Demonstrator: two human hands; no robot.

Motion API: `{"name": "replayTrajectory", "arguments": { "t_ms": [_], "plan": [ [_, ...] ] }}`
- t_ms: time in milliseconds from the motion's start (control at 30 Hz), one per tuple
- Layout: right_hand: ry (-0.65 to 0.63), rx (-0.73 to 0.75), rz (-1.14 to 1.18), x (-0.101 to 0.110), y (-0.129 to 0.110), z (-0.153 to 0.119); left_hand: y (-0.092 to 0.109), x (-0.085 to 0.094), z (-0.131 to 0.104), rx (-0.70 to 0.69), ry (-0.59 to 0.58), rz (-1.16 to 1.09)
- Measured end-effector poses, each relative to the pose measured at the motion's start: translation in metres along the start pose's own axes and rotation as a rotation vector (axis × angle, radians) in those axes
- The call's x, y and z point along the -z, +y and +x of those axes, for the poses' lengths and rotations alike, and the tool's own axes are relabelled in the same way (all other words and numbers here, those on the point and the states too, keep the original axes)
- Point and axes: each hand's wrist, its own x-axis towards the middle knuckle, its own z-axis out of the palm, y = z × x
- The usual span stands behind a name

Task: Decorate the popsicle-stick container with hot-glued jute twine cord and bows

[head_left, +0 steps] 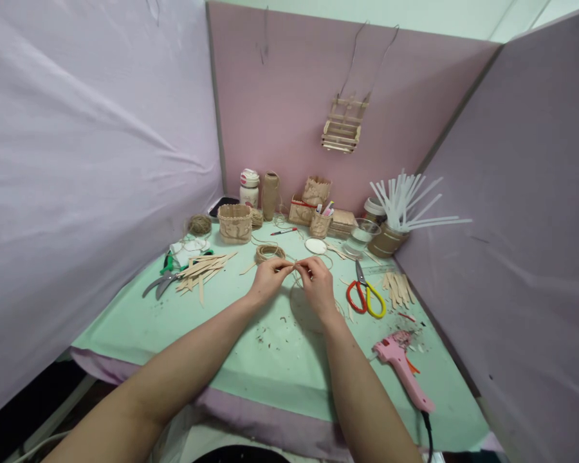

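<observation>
My left hand [271,278] and my right hand [316,281] meet over the middle of the green table. Both pinch a thin strand of twine [294,265] between their fingertips, almost touching each other. Loops of the twine hang below and beside my right hand. Just behind my left hand lies a coil of twine [269,252]. Scissors [367,292] with one red and one yellow handle rest to the right of my right hand. What exactly the fingertips form in the twine is too small to tell.
At the left lie wooden sticks [203,271] and pruning shears [161,283]. A woven box [235,225] stands behind them. On the right are a pink glue gun [405,370], a glass bowl [361,238], glue sticks [403,202] and more flat sticks [398,289].
</observation>
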Motion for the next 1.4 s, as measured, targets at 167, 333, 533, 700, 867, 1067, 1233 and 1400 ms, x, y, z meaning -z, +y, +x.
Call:
{"name": "replayTrajectory", "arguments": {
  "t_ms": [167,333,533,700,867,1067,1233,1400],
  "plan": [
    [0.015,-0.366,0.304,0.0010,0.0038,0.0033,0.0025,0.0004,-0.0005,-0.035,-0.021,0.001],
    [-0.010,-0.499,0.422,0.0011,0.0056,0.0038,0.0052,0.0002,-0.0011,-0.091,-0.037,0.011],
    [-0.022,-0.554,0.514,0.0025,0.0022,0.0050,0.0070,-0.0017,-0.0027,-0.076,-0.083,0.009],
    [0.016,-0.520,0.467,0.0017,0.0037,0.0057,0.0037,-0.0028,-0.0016,0.031,-0.100,-0.044],
    [0.021,-0.497,0.418,0.0008,0.0067,0.0050,-0.0016,-0.0018,0.0022,0.091,-0.092,-0.128],
    [0.002,-0.531,0.472,-0.0003,0.0084,0.0050,-0.0002,-0.0020,0.0036,0.177,-0.086,-0.211],
    [-0.022,-0.617,0.624,0.0015,0.0049,0.0065,0.0003,-0.0035,0.0036,0.195,-0.142,-0.250],
    [0.037,-0.647,0.723,-0.0004,0.0043,0.0056,-0.0028,-0.0063,0.0027,0.166,-0.197,-0.266]
  ]
}}
